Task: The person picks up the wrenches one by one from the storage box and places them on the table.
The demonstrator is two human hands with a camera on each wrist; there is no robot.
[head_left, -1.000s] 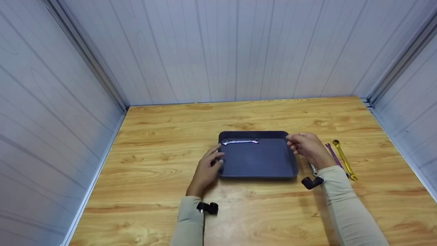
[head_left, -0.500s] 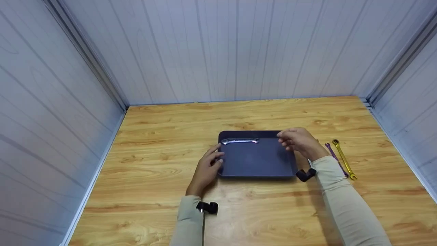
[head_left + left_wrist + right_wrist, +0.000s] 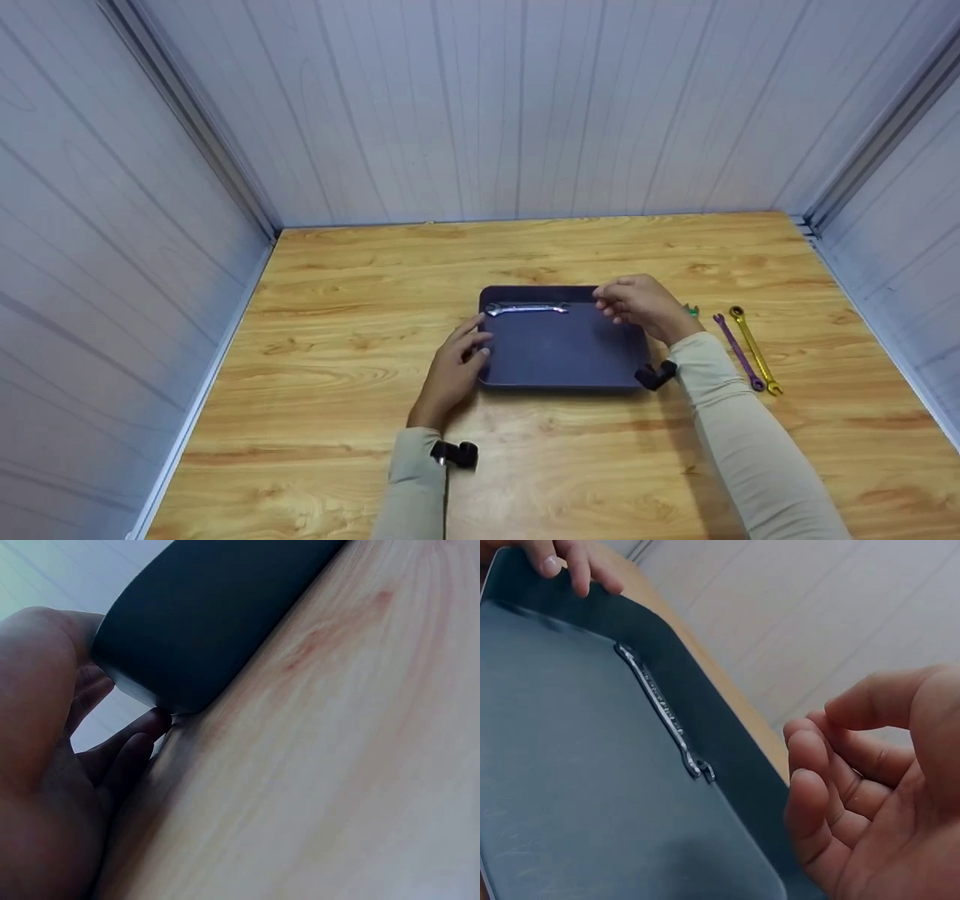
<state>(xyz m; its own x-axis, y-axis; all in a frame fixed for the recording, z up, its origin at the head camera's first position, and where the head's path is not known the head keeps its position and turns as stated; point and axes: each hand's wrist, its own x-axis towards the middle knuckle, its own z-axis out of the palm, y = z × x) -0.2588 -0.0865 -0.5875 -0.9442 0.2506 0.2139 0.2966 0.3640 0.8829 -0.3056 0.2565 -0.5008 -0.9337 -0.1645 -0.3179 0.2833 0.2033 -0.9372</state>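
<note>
My left hand [image 3: 454, 371] holds the left wall of a dark grey tray [image 3: 562, 385], some fingertips hooked over its rim and the lower fingers against the outside. Inside the tray, a silver wrench [image 3: 529, 308] lies along the far wall, toward the left corner. Over the tray's far right corner hovers my right hand [image 3: 641, 304]; the right wrist view shows its fingers loosely curled, thumb near the index fingertip, with nothing visible between them. The wrench [image 3: 656, 705] lies apart from that hand.
Right of the tray, a purple wrench [image 3: 739, 352] and a gold ratchet wrench [image 3: 756, 351] lie side by side on the wooden table [image 3: 570, 465]. A green wrench end [image 3: 691, 310] shows past my right wrist, the rest hidden. Pale panel walls [image 3: 517, 120] stand behind and at both sides.
My right hand has moved left and slightly away from me, from the tray's right rim to over its far right part. The left hand, tray and silver wrench inside stay put.
</note>
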